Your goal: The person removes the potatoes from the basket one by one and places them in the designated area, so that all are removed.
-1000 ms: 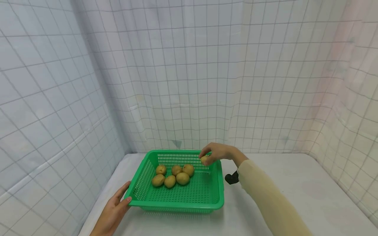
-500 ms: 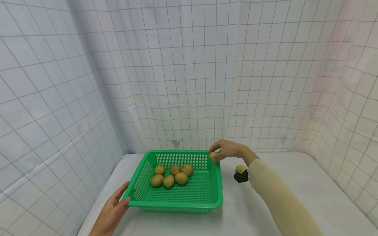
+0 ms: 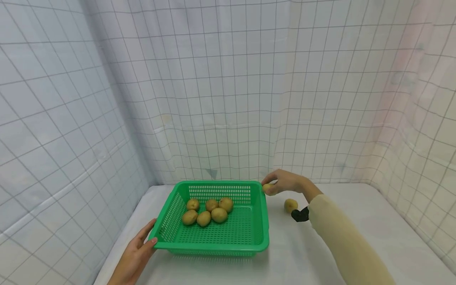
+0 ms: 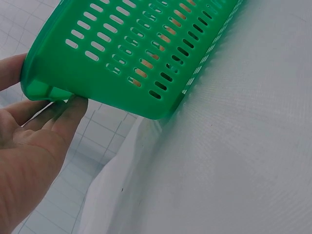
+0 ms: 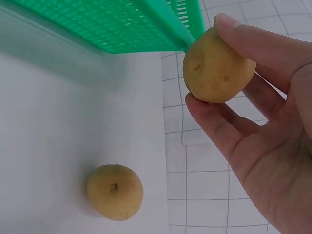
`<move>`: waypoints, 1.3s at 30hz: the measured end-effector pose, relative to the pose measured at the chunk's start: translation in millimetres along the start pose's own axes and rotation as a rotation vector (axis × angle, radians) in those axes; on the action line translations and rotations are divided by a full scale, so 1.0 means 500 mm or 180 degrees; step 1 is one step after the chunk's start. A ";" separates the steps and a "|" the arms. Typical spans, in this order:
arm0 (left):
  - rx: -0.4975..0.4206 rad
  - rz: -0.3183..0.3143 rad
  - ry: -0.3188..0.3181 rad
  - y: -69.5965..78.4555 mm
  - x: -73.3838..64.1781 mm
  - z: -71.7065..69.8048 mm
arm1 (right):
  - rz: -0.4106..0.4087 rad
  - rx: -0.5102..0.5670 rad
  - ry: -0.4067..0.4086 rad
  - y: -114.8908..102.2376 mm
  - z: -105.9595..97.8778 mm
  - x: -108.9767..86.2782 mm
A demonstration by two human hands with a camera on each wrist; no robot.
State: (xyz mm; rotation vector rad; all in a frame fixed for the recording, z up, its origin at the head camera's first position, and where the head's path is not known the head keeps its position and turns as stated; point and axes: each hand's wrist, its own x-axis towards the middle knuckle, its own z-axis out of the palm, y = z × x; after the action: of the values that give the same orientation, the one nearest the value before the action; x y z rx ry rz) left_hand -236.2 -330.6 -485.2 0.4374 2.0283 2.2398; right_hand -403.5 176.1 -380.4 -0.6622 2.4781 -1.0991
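Note:
A green plastic basket with slotted walls stands on the white table. Several potatoes lie grouped in its left and middle part. At the basket's front left corner my left hand grips the rim, thumb on top; the left wrist view shows its fingers at the rim. My right hand pinches one potato between thumb and fingers, just outside the basket's back right corner. Below that hand, another potato rests on the table, to the right of the basket.
White sheets with a grid of lines hang behind and on both sides of the table. A small black object shows beside the right sleeve.
My right hand has carried its potato rightward from over the basket past the right rim. The potato on the table has come into view from behind the arm. The left hand keeps its grip.

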 end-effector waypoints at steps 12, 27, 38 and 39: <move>0.0008 0.0038 -0.0007 0.000 0.000 -0.001 | 0.0090 -0.0117 0.0146 0.027 -0.017 -0.035; 0.0039 0.0039 -0.0040 0.001 0.001 -0.001 | 0.0255 0.0015 0.0326 0.090 -0.068 -0.102; 0.0087 -0.0032 0.0058 0.002 -0.005 0.003 | 0.0337 0.0129 0.0559 0.175 -0.071 -0.138; 0.0092 -0.0038 0.0059 0.002 -0.005 0.004 | 0.0333 0.0142 0.0597 0.181 -0.069 -0.141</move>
State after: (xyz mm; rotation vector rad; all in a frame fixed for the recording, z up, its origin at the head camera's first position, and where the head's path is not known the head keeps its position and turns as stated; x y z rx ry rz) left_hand -233.2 -329.7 -484.5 0.4075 2.0690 2.2185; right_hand -386.7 288.7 -418.4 -0.4283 2.6022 -1.2226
